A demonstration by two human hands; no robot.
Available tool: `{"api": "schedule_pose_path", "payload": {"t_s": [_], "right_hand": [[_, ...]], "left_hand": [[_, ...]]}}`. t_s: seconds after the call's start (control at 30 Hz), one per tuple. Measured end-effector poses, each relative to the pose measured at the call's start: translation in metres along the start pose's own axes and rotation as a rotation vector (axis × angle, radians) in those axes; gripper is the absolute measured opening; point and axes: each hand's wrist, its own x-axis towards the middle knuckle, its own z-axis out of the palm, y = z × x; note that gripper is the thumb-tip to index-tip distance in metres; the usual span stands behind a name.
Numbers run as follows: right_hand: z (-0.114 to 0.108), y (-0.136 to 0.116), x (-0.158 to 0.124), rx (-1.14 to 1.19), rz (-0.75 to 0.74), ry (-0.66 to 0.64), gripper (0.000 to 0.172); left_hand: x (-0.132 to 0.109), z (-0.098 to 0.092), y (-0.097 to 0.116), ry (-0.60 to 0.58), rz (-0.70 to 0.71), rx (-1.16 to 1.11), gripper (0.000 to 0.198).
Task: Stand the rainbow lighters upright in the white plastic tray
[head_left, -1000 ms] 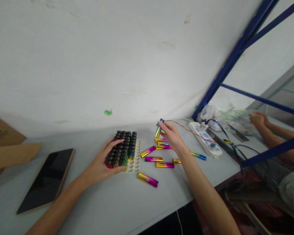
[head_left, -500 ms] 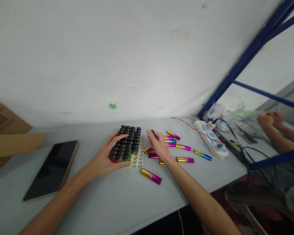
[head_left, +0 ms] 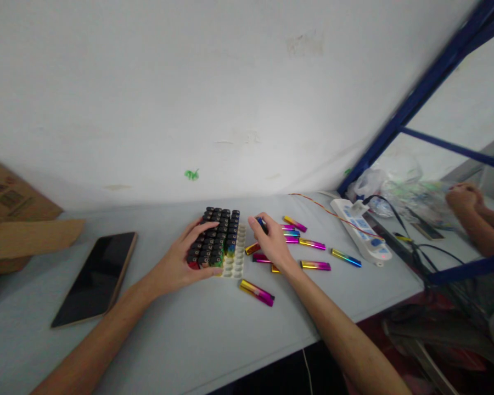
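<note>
A pale tray (head_left: 239, 258) with round hollows holds several upright lighters (head_left: 214, 236) with black tops; its right-hand hollows show bare. My left hand (head_left: 183, 258) spans the tray's left side, fingers over the black tops and thumb at the near edge. Just right of the tray, my right hand (head_left: 270, 238) is closed around a dark blue lighter (head_left: 262, 224). Several shiny lighters in purple, yellow and blue lie loose around and beyond that hand. One yellow and purple lighter (head_left: 257, 292) lies nearer the front.
A black tablet or phone (head_left: 94, 277) lies at the left, beside a cardboard box (head_left: 12, 203). On the right are a white power strip (head_left: 360, 233), cables, a blue metal frame (head_left: 420, 88) and plastic bags (head_left: 411, 192). Another person's hands (head_left: 465, 197) show beyond the frame.
The view has shifted slightly. My right hand still holds the lighter, its fingers now curled a little differently. My left hand stays on the tray.
</note>
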Motion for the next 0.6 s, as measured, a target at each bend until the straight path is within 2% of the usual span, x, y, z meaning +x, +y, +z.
{"api": "schedule_pose_path", "payload": {"t_s": [0.1, 0.23, 0.3, 0.43, 0.6], "right_hand": [[-0.006, -0.003, -0.002, -0.006, -0.087, -0.077, 0.039], [-0.015, -0.011, -0.006, -0.202, -0.390, -0.072, 0.040], [-0.018, -0.016, -0.009, -0.297, -0.452, -0.089, 0.043], [-0.022, -0.019, -0.015, -0.278, -0.382, -0.267, 0.048], [-0.016, -0.014, -0.019, -0.168, -0.259, -0.405, 0.052]], "left_hand": [[0.000, -0.001, 0.003, -0.015, -0.009, -0.018, 0.094], [0.000, -0.001, 0.006, -0.010, 0.007, -0.032, 0.095], [0.000, -0.001, 0.006, -0.007, 0.016, -0.040, 0.095], [0.001, -0.001, 0.008, -0.018, 0.016, -0.051, 0.094], [0.002, -0.002, 0.010, -0.020, 0.005, -0.052, 0.093]]}}
